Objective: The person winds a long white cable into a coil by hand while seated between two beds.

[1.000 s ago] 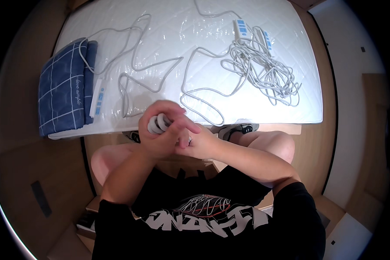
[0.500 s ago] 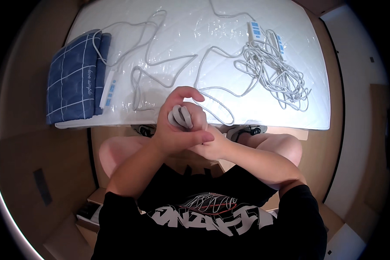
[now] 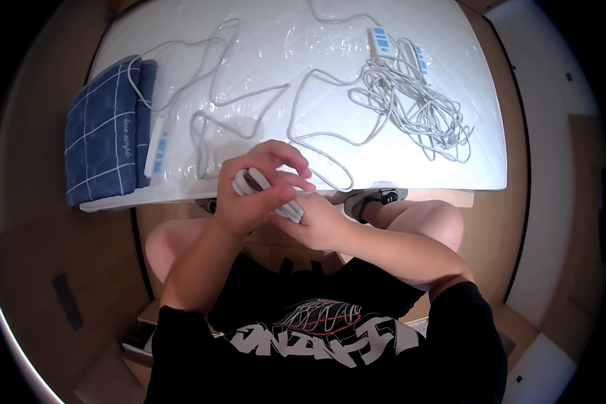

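Between my hands, over the near edge of the mattress, is a small coil of light grey cable [image 3: 287,209]. My left hand [image 3: 252,192] curls round the coil's left end, its thumb across the loops and its upper fingers arched. My right hand [image 3: 320,221] closes on the coil's lower right end. Just beyond, a long grey cable [image 3: 276,87] snakes loosely over the plastic-covered white mattress [image 3: 262,60]. A white power strip [image 3: 157,148] with blue sockets lies at its left, against a folded blue checked cloth [image 3: 104,141].
Two more white power strips, one nearer the middle [image 3: 379,44] and one beside it [image 3: 419,59], lie at the back right. A large tangle of grey cable [image 3: 424,114] spreads in front of them. My bent knees flank my hands, and a cardboard box [image 3: 296,257] is below.
Both hands have shifted slightly left. My left hand has turned and loosened, so more of the cable coil shows between the hands. The view has shifted a little.
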`<state>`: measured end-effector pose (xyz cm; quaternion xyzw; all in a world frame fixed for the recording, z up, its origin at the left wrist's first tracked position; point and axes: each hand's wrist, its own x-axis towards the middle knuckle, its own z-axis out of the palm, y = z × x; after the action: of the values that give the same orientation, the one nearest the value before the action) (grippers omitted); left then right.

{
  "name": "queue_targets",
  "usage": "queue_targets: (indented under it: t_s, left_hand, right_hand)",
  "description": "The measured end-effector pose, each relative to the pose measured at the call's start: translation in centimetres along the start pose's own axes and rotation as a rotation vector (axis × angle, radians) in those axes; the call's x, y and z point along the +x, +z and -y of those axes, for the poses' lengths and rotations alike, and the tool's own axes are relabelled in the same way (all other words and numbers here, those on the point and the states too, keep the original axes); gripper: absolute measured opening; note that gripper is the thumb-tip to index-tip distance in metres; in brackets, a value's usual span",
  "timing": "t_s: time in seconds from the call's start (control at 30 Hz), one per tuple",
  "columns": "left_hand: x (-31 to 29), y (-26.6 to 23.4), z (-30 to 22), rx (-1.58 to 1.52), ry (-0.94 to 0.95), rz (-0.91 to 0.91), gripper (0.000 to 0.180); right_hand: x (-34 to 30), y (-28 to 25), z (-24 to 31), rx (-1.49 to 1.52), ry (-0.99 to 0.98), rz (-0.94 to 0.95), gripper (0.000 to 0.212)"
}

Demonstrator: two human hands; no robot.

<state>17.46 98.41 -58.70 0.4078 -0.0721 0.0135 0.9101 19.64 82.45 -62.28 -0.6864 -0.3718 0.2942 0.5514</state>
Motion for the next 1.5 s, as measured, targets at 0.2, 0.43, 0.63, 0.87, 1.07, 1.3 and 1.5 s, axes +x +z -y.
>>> queue_targets:
  t_s: [0.2,0.43,0.63,0.87,1.07,1.3,1.5]
  left_hand:
    - [1.0,-0.9,-1.6,0.564,0.42,0.167,0.005]
    - [0.0,-0.7,-1.3,0.737,0.526,0.2,0.014]
    - [0.1,0.0,-1.6,0.896,0.705,0.212,0.013]
    - [-1.3,1.4,-1.4,0.144,0.106,0.066,0.011]
    - [-1.4,1.2,-0.6,-0.005,0.078,0.141,0.021]
    - [-1.3,2.1,-0.8,0.085,0.136,0.098,0.039]
    - [-1.5,2.2,-1.2,-0.102,0.072,0.193,0.029]
  right_hand:
    - [0.0,-0.6,1.2,-0.056,0.138,0.082,0.026]
    - [-0.3,-0.3,1.2,-0.069,0.119,0.063,0.023]
    - [-0.6,-0.1,1.4,-0.073,0.13,0.055,0.024]
    - [-0.6,-0.4,-0.1,-0.029,-0.067,0.087,0.027]
    - [-0.7,-0.2,0.5,-0.02,0.056,0.099,0.031]
    - [-0.7,-0.5,0.9,0.056,0.119,0.196,0.033]
    - [-0.8,0.1,0.5,0.154,-0.067,0.132,0.031]
